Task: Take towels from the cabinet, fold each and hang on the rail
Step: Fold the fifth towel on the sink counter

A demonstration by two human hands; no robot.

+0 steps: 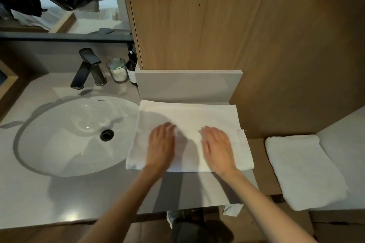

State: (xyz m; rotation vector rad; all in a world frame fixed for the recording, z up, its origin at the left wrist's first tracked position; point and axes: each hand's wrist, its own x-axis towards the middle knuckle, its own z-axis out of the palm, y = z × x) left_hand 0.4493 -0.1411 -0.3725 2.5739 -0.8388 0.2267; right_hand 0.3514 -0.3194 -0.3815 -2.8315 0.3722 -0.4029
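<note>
1 tall brown wood-grain panel [217,16] fills the upper right of what we see. Below it runs the pale grey stone countertop [39,193], with the white oval basin [69,134] sunk into its left part. The white rectangular towel [187,116], folded flat, lies on the counter just right of the basin, its far edge against a low grey upstand [187,85]. A 2nd white folded towel [302,169] rests on a lower ledge well to the right. We see the left hand [162,148] and right hand [217,148] side by side on the near half of the counter towel, palms down, fingers straight, pressing rather than gripping. Behind the basin stand a black angular faucet [87,67], a clear glass candle jar [117,69] and a dark pump bottle [132,67]. Nothing lies between us and the towel.
</note>
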